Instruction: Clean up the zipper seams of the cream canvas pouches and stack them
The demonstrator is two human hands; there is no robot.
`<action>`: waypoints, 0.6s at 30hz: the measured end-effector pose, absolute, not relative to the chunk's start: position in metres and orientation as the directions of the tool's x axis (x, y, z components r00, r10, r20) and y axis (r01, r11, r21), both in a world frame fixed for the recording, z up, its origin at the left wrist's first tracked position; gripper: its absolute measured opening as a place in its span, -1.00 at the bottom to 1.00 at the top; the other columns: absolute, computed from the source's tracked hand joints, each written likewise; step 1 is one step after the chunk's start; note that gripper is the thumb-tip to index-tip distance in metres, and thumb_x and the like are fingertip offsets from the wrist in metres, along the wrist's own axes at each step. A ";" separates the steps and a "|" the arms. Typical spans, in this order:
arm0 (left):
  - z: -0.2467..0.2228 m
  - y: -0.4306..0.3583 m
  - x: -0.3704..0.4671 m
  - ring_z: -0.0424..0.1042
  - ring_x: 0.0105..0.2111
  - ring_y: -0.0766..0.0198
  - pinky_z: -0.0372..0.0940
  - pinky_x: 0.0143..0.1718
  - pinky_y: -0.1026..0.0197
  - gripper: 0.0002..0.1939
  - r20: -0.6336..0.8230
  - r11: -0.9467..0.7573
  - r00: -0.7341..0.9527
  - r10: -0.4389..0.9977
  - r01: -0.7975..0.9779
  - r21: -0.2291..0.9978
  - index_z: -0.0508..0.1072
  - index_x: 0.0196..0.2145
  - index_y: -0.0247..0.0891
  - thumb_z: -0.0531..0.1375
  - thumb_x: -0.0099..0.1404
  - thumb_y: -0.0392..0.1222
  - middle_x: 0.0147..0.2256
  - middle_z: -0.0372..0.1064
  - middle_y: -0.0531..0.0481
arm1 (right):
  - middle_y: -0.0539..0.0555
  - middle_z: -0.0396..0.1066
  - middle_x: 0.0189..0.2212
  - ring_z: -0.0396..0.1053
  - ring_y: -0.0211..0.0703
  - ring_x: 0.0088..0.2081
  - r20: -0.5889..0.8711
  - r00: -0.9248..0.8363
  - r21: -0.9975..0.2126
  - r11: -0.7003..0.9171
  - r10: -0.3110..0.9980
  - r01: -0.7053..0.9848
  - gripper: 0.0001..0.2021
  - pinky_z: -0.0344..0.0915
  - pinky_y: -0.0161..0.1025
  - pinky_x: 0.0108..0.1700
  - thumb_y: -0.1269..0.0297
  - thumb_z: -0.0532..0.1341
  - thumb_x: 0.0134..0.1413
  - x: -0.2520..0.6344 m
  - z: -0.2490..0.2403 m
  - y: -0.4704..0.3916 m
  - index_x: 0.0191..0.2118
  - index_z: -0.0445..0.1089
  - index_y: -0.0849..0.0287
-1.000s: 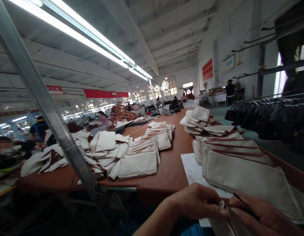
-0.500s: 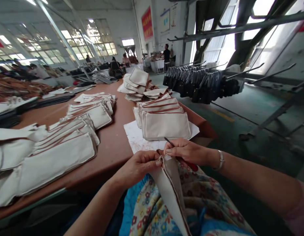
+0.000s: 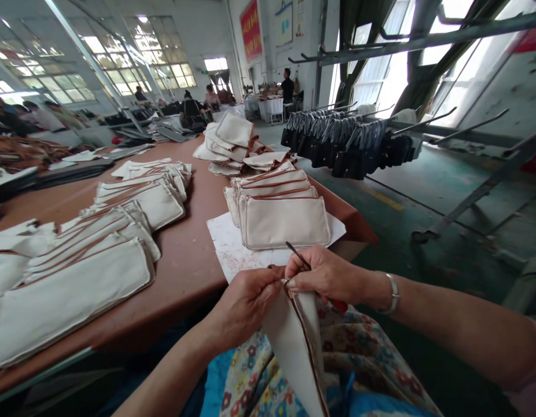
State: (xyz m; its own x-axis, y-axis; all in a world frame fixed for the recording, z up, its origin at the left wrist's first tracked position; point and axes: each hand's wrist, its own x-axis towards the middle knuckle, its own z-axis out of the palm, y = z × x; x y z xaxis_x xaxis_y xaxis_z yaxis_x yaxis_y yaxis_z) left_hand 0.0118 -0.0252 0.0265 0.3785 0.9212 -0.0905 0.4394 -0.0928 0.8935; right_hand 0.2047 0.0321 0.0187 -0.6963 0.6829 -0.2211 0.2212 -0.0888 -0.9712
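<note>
A cream fabric pouch [image 3: 289, 350] with brown edging hangs down over my lap, its top end pinched between both hands. My left hand [image 3: 246, 301] is closed on its upper left side, fingers and thumb pressed together. On the other side, my right hand [image 3: 329, 273] grips the pouch's top edge with thumb and fingertips. It also holds a slim dark tool [image 3: 297, 255] that points up and left, with a red part [image 3: 338, 305] showing below the palm; the tool's exact kind is hidden by the fingers. A brown bit of the pouch shows between the hands.
On the brown-covered table [image 3: 185, 255], a row of cream pouches [image 3: 285, 223] stands on white paper [image 3: 220, 243]. More pouches [image 3: 77, 301] lie in overlapping rows on the left, with a pile [image 3: 233, 130] behind. At right, a metal rack [image 3: 480, 197] holds dark bags [image 3: 350, 150]. People work farther back.
The view has shifted slightly, so the table and piles sit farther left. My right fingers have moved a little over the pouch's top edge; both hands keep their hold.
</note>
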 end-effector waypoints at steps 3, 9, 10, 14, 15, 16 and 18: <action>0.020 -0.022 0.013 0.04 -0.54 0.41 0.01 -0.53 0.37 -0.69 -0.159 0.040 0.364 0.918 0.313 0.949 0.35 -0.50 -0.30 0.04 0.40 -0.19 -0.55 0.11 0.14 | -0.12 0.31 -0.61 0.07 -0.47 -0.69 -0.245 -0.682 -0.966 -0.115 0.689 0.231 -0.96 0.00 -0.44 -0.65 0.43 0.25 -0.05 0.206 0.021 0.031 -0.41 0.37 0.27; 0.001 -0.020 0.017 0.18 -0.48 0.38 0.07 -0.49 0.36 -0.73 -0.242 0.200 0.311 0.919 0.163 0.966 0.44 -0.45 -0.34 0.25 0.25 -0.07 -0.47 0.29 0.06 | -0.16 0.20 -0.67 0.05 -0.47 -0.67 -0.171 -0.626 -0.976 -0.046 0.761 0.211 -0.96 0.00 -0.45 -0.62 0.46 0.26 -0.05 0.207 0.013 0.030 -0.43 0.38 0.27; -0.001 -0.020 0.018 0.17 -0.48 0.39 0.05 -0.49 0.36 -0.73 -0.257 0.217 0.299 0.919 0.160 0.963 0.44 -0.46 -0.34 0.27 0.24 -0.06 -0.47 0.30 0.06 | -0.16 0.19 -0.66 0.06 -0.47 -0.66 -0.154 -0.624 -0.979 -0.035 0.767 0.198 -0.96 -0.01 -0.45 -0.61 0.46 0.26 -0.05 0.207 0.011 0.029 -0.43 0.38 0.27; -0.003 -0.022 0.021 0.13 -0.52 0.41 0.00 -0.52 0.37 -0.74 -0.343 0.301 0.275 0.898 0.182 0.936 0.46 -0.48 -0.35 0.25 0.24 -0.09 -0.51 0.28 0.07 | -0.10 0.29 -0.58 0.16 -0.41 -0.55 -0.045 -0.630 -0.992 0.039 0.775 0.119 -0.96 0.10 -0.44 -0.51 0.49 0.24 -0.02 0.208 0.000 0.024 -0.39 0.41 0.27; -0.004 -0.023 0.021 0.13 -0.52 0.42 0.00 -0.52 0.37 -0.77 -0.350 0.310 0.275 0.895 0.180 0.934 0.47 -0.47 -0.35 0.25 0.24 -0.12 -0.51 0.29 0.07 | -0.07 0.33 -0.54 0.22 -0.38 -0.51 0.006 -0.632 -0.991 0.089 0.775 0.099 -0.96 0.16 -0.43 -0.46 0.50 0.23 0.00 0.209 -0.002 0.022 -0.38 0.42 0.26; -0.004 -0.023 0.021 0.13 -0.52 0.42 0.00 -0.52 0.37 -0.79 -0.347 0.311 0.274 0.897 0.168 0.935 0.47 -0.47 -0.35 0.24 0.23 -0.16 -0.50 0.29 0.07 | -0.03 0.38 -0.49 0.28 -0.34 -0.45 0.079 -0.633 -0.983 0.168 0.770 0.081 -0.95 0.21 -0.40 -0.39 0.49 0.22 0.03 0.211 -0.005 0.021 -0.37 0.42 0.26; -0.005 -0.025 0.020 0.12 -0.54 0.43 -0.01 -0.52 0.36 -0.83 -0.345 0.321 0.267 0.900 0.132 0.938 0.46 -0.49 -0.36 0.25 0.18 -0.21 -0.52 0.28 0.08 | 0.03 0.42 -0.42 0.34 -0.27 -0.36 0.283 -0.656 -0.911 0.409 0.700 0.043 -0.93 0.27 -0.34 -0.28 0.46 0.19 0.11 0.215 -0.010 0.020 -0.35 0.43 0.24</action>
State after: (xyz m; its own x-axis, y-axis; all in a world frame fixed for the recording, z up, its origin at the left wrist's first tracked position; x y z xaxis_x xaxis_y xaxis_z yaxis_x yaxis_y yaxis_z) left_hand 0.0200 -0.0251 -0.0055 0.2674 0.8996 -0.3454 0.1320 0.3209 0.9379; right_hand 0.2151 0.0205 -0.0096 -0.6561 0.6995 0.2832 0.0432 0.4094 -0.9113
